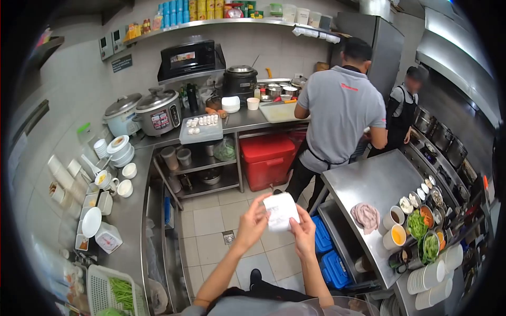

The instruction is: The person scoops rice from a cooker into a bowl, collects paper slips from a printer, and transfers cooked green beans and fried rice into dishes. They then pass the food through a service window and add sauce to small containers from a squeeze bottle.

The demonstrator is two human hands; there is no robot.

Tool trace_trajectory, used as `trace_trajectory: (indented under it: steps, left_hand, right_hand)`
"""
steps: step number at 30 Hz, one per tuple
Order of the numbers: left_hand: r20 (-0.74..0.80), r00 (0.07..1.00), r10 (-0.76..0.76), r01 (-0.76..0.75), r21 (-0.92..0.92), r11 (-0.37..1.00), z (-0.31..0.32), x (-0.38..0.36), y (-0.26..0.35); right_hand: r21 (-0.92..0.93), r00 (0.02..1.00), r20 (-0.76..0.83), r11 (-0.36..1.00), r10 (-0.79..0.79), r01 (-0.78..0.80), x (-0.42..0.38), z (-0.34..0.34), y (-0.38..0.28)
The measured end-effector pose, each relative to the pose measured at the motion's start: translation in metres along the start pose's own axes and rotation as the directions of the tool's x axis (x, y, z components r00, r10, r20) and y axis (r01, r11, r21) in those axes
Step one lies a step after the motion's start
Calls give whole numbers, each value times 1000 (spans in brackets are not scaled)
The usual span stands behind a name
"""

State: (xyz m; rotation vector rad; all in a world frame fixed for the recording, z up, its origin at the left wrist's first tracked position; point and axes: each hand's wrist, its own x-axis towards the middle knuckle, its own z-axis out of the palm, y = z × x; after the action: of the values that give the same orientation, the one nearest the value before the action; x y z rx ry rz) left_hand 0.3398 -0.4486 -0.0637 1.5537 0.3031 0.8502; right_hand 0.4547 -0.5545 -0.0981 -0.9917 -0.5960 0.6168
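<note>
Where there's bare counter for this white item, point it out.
The widest patch is on the steel table at right, between the pink cloth and the far edge. On the left counter, a narrower strip runs between the scale and the front edge. Tubs and vegetables crowd the table's right side.

Just one head-worn cam here, super wide with dark rounded corners, looking forward and down so the hands (253,221) sit close at lower centre, shelf (211,22) farther off up top.
</note>
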Motion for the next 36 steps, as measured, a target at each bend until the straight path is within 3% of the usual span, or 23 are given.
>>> trace_trajectory:
  steps: [2,3,6,7,11,13,15,18,21,23,25,28,29,32,34,36]
  left_hand:
    - [-20,998,52,-45,281,959,-21,45,-4]
    - [-55,988,142,-118,309,944,-27,64,-1]
    - [-144,983,116,-81,227,970,-54,114,-7]
    - [-186,978,97,-78,105,991,-64,132,-15]
    - [-268,961,62,-85,-74,994,-103,199,-37]
    - [-275,960,62,-90,-93,992,-122,234,-54]
    - [-273,960,58,-88,-97,991,-140,268,-69]
    - [-263,963,63,-94,-106,990,-166,321,-86]
    - [-159,986,44,-69,-151,986,-187,380,-102]
    - [-73,996,-53,38,-196,980,-191,414,-102]
    - [3,998,-70,69,-214,974,-193,446,-118]
    - [34,995,-94,100,-257,961,-199,484,-136]
    - [25,994,-110,112,-288,951,-202,498,-143]
    - [-7,982,-187,166,-426,889,-214,533,-161]
    - [-13,962,-274,223,-544,809,-222,552,-168]
    - [-39,942,-332,263,-525,810,-227,569,-185]
  right_hand:
    - [-73,992,82,993,-92,98,55,9,3]
    - [-64,991,83,992,-106,111,81,20,3]
    - [-36,981,160,992,-112,120,158,41,27]
    - [-35,975,163,987,-149,157,180,51,31]
    - [-81,958,179,967,-226,243,257,84,53]
    - [-276,916,174,875,-362,399,288,101,55]
    - [-494,849,196,698,-491,518,322,110,67]
    - [-575,735,280,505,-617,643,377,125,84]
    - [-558,659,295,435,-692,707,436,131,100]
    - [-325,839,204,774,-504,544,469,125,113]
    - [-139,931,197,931,-308,338,496,115,111]
    - [72,977,92,979,-195,189,541,89,120]
    - [233,986,53,962,-159,143,553,87,111]
    - [332,995,-84,940,-49,74,599,66,124]
    - [377,1000,6,926,-20,16,624,66,139]
    - [396,997,79,917,18,-48,642,74,159]
